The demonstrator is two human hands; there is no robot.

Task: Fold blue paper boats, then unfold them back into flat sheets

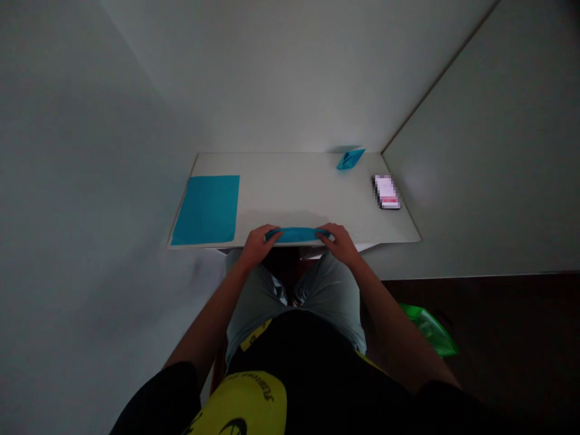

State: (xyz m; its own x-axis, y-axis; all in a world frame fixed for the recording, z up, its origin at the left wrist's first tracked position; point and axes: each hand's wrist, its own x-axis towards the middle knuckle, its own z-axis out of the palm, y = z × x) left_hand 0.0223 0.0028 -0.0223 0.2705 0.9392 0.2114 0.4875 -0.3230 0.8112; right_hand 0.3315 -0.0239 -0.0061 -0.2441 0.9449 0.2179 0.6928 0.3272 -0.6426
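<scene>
A blue sheet of paper (299, 235), seen nearly edge-on as a narrow strip, is held up at the front edge of the white table (290, 187). My left hand (260, 244) pinches its left end between thumb and fingers. At the opposite end, my right hand (339, 241) grips it the same way. Whether the paper is folded cannot be made out from this angle. Flat at the table's left side lies more blue paper (206, 209). Toward the back right stands a small folded blue paper shape (351, 159).
A phone (386, 192) with a lit, blurred screen lies near the table's right edge. Walls close in the table at the back, left and right. Below on the dark floor, to the right, is a green plastic bag (429, 329). My legs are under the front edge.
</scene>
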